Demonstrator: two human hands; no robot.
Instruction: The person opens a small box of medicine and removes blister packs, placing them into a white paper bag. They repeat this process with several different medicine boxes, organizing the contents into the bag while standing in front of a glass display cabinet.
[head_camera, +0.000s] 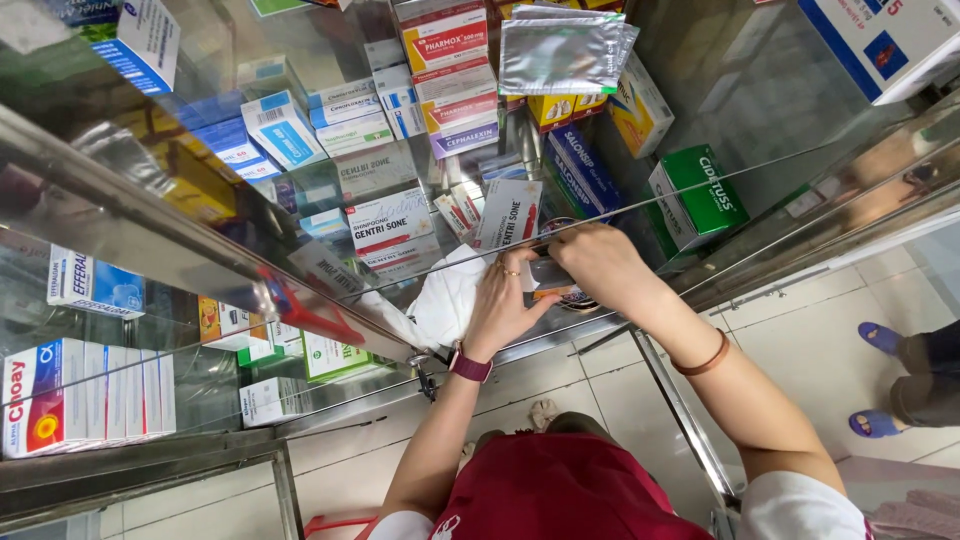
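Observation:
Both my hands reach into a glass display cabinet full of medicine boxes. My left hand (500, 300), with a ring and a maroon wristwatch, and my right hand (598, 262), with a brown bracelet on the wrist, close together on a small flat item (548, 272) between them; what it is I cannot tell. Under my left hand lies a white plastic bag (445, 300). A round tin (578, 300) peeks out beneath my right hand. A white carton with red print (508, 212) stands just behind my fingers.
Shelves hold several boxes: a green carton (700, 195), blue box (580, 172), yellow boxes (638, 112), a silver foil pouch (562, 52). Red-handled scissors (305, 310) lie left. Metal cabinet frame (680, 410) runs by my arm. Another person's blue sandals (880, 340) stand right on the tiled floor.

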